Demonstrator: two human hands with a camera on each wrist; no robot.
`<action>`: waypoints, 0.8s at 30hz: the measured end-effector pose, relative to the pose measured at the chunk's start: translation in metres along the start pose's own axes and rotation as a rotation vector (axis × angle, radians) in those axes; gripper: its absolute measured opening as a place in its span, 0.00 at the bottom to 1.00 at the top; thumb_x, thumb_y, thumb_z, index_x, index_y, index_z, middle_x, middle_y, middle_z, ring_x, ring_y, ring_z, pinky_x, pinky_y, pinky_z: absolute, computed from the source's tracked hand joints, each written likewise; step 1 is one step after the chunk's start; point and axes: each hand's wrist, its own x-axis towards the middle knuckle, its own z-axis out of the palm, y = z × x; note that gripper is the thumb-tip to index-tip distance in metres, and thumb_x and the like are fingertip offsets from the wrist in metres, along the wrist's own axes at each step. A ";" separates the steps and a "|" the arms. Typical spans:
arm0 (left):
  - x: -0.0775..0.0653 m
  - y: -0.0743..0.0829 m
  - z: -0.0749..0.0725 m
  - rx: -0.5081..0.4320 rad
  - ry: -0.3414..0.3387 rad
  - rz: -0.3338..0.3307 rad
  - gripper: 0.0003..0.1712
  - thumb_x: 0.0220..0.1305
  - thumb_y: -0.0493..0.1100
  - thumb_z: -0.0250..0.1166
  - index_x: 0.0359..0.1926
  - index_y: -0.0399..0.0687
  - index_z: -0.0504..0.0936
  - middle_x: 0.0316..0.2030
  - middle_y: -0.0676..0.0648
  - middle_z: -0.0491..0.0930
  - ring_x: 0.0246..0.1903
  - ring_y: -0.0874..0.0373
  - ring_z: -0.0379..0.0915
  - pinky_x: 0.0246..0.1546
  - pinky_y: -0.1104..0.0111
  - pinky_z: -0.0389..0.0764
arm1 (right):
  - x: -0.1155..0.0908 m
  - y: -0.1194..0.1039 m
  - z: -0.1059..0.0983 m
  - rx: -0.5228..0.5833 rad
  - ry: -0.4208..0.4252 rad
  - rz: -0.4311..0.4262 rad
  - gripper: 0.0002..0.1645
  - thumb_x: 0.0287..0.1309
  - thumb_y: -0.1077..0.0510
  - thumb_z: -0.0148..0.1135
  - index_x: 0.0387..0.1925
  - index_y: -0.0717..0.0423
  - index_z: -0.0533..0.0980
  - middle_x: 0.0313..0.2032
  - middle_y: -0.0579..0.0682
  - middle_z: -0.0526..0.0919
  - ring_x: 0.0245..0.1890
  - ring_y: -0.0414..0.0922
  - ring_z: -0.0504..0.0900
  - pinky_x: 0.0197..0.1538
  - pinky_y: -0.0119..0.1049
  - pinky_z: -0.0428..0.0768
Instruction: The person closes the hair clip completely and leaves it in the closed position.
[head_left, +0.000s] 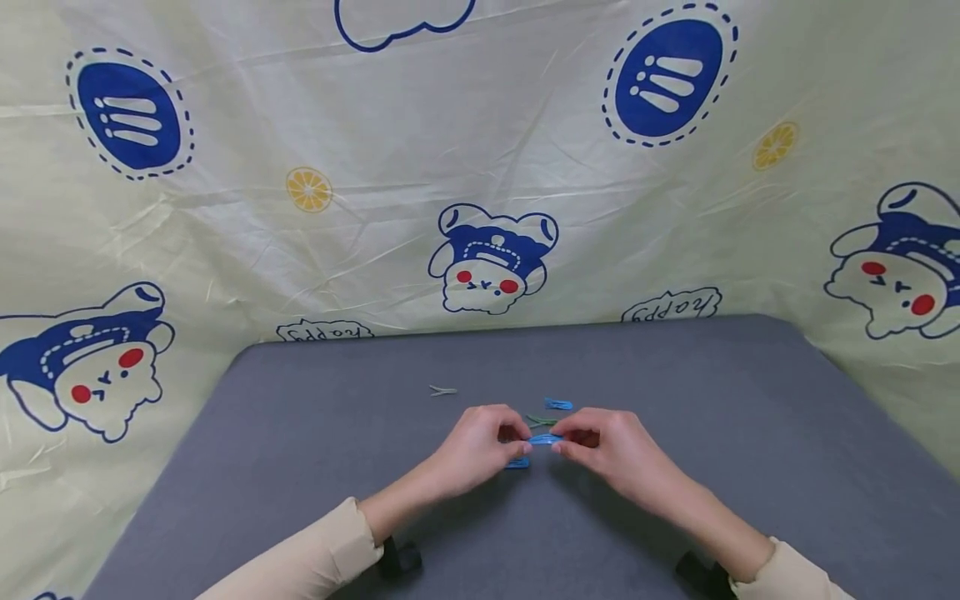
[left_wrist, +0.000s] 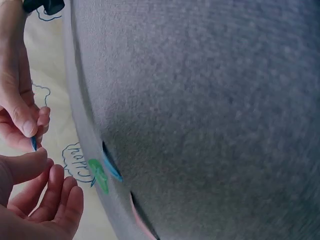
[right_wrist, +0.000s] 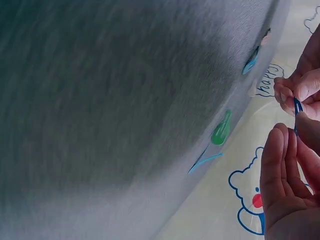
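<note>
Both hands meet over the middle of the grey table, on a slim blue snap hair clip [head_left: 545, 439]. My left hand [head_left: 480, 448] pinches one end between thumb and fingertips. At the other end my right hand [head_left: 617, 450] has the same kind of pinch. In the right wrist view the held clip [right_wrist: 298, 106] looks like two thin strips, partly covered by fingers. A second blue clip [head_left: 517, 462] lies below the left fingertips. Just behind the hands are a green hair clip [head_left: 542, 422] and another blue clip [head_left: 558, 404].
A pale clip [head_left: 442, 390], spread in a V, lies farther back to the left; a pinkish clip [left_wrist: 142, 218] shows in the left wrist view. Behind the grey table [head_left: 337, 392] hangs a printed cloth [head_left: 390, 250].
</note>
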 end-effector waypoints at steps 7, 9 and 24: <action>0.008 -0.008 0.007 -0.123 -0.019 -0.072 0.02 0.60 0.36 0.70 0.32 0.46 0.85 0.25 0.56 0.79 0.26 0.63 0.73 0.29 0.71 0.76 | 0.010 0.010 -0.007 -0.046 -0.089 -0.007 0.04 0.60 0.56 0.69 0.37 0.49 0.84 0.30 0.37 0.81 0.30 0.36 0.78 0.32 0.32 0.79; 0.010 -0.010 0.010 -0.131 -0.021 -0.082 0.02 0.59 0.35 0.71 0.31 0.45 0.85 0.24 0.55 0.79 0.25 0.64 0.72 0.27 0.72 0.75 | 0.012 0.012 -0.008 -0.051 -0.109 -0.008 0.04 0.59 0.56 0.69 0.37 0.49 0.84 0.30 0.37 0.81 0.30 0.36 0.78 0.32 0.32 0.79; 0.020 -0.019 0.023 -0.040 -0.064 -0.072 0.03 0.56 0.36 0.73 0.28 0.45 0.87 0.21 0.58 0.77 0.22 0.67 0.69 0.24 0.74 0.70 | 0.015 0.034 -0.006 -0.021 -0.192 0.026 0.05 0.58 0.56 0.70 0.37 0.49 0.84 0.29 0.37 0.83 0.30 0.35 0.80 0.34 0.32 0.78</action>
